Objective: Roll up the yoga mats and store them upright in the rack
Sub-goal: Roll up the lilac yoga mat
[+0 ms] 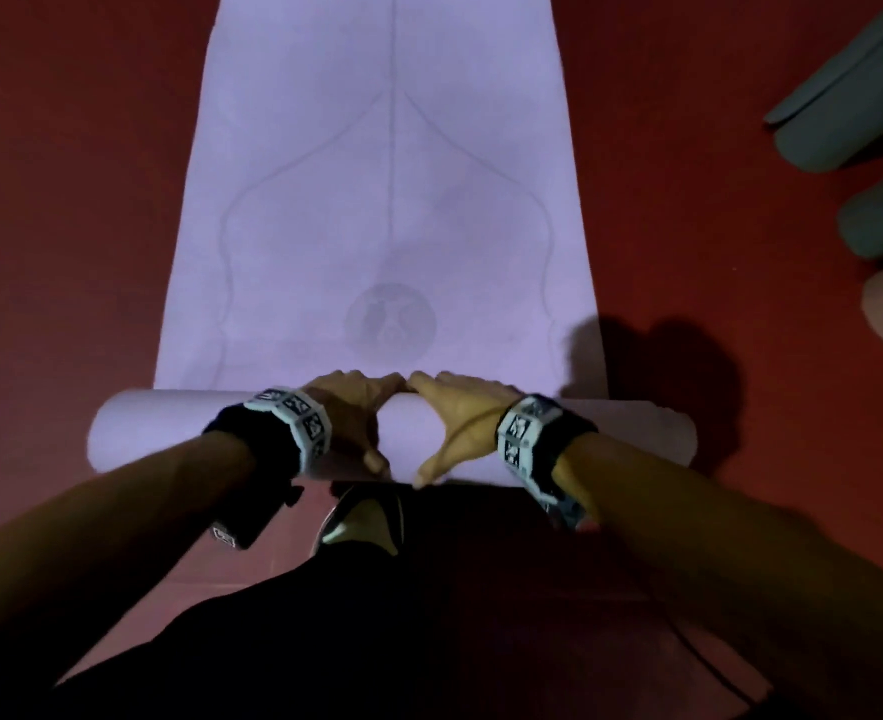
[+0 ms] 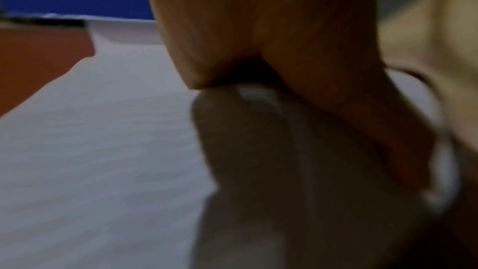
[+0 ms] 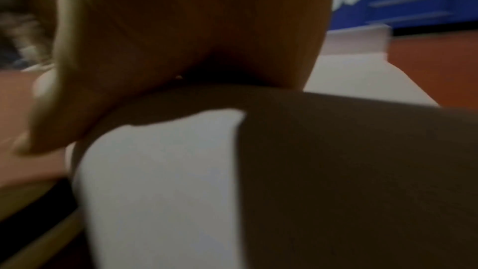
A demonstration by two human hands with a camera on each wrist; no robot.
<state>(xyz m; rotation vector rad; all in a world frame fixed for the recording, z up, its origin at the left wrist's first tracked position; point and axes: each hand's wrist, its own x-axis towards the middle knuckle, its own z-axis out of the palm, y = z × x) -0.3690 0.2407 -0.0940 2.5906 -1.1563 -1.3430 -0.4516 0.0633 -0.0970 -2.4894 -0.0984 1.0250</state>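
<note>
Lilac yoga mat [image 1: 377, 200] lies flat on the red floor [image 1: 65, 200], running away from us, with its near end already wound into a thick roll [image 1: 169, 428] that sits crosswise just in front of our knees. We have both hands on the middle of that roll: our left hand [image 1: 351, 407] and our right hand [image 1: 455, 413] are laid over its top, index fingers almost meeting at the far side, thumbs down on the near face. The fingers [image 1: 423, 381] drape over the curve and press rather than pinch; how far they curl on the hidden far side we cannot tell. The wrist views are blurred and show only palm against pale mat.

We judge the rolling step to be in hand and early, since most of the mat is still flat. The next push calls for even pressure from both palms so the roll travels straight along the printed centre line [image 1: 391, 96] and its ends stay level. Two grey-green rolled mats [image 1: 844, 111] lie at the far right. No rack is in view.
</note>
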